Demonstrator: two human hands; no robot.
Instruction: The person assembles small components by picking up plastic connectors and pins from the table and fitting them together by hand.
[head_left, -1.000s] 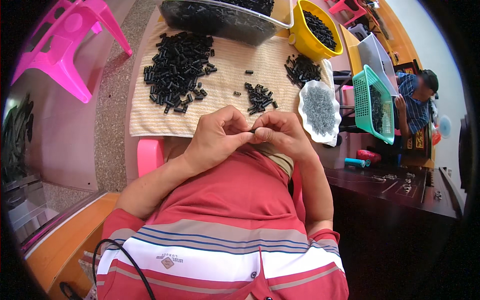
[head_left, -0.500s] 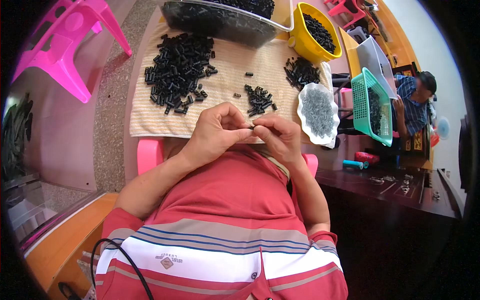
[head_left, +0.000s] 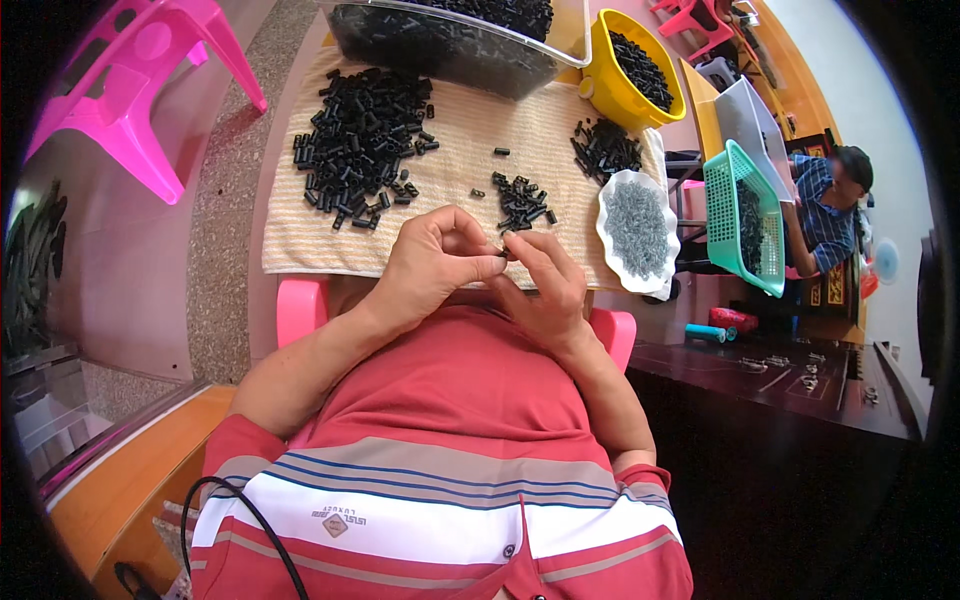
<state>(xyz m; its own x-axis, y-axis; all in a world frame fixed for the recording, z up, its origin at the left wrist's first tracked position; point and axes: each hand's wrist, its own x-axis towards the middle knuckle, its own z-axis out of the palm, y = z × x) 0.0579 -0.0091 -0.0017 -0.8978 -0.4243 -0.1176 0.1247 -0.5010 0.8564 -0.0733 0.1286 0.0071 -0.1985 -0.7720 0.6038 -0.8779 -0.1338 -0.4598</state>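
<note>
Just past the near edge of the striped towel (head_left: 455, 120), my left hand (head_left: 432, 264) pinches a small black plastic part (head_left: 504, 254) between thumb and forefinger. My right hand (head_left: 550, 283) has its fingertips against the same part; its finger hides most of it. Beyond my fingers is a small heap of short black parts (head_left: 522, 203), with a few loose ones beside it. A larger pile of black tubular pieces (head_left: 362, 145) lies to the left. On the right, slimmer black pieces (head_left: 606, 148) are heaped above a white scalloped dish (head_left: 652, 284) of tiny greyish clear pieces (head_left: 637, 225).
A clear bin (head_left: 440, 55) of black parts stands at the back, with a yellow bucket (head_left: 605, 95) to its right. Farther right are a green basket (head_left: 730, 235) and a seated person (head_left: 832, 215). A pink plastic stool (head_left: 125, 125) is at far left.
My right hand has shifted slightly, its forefinger straightening over the part and its thumb dropping lower. My left hand keeps its pinch.
</note>
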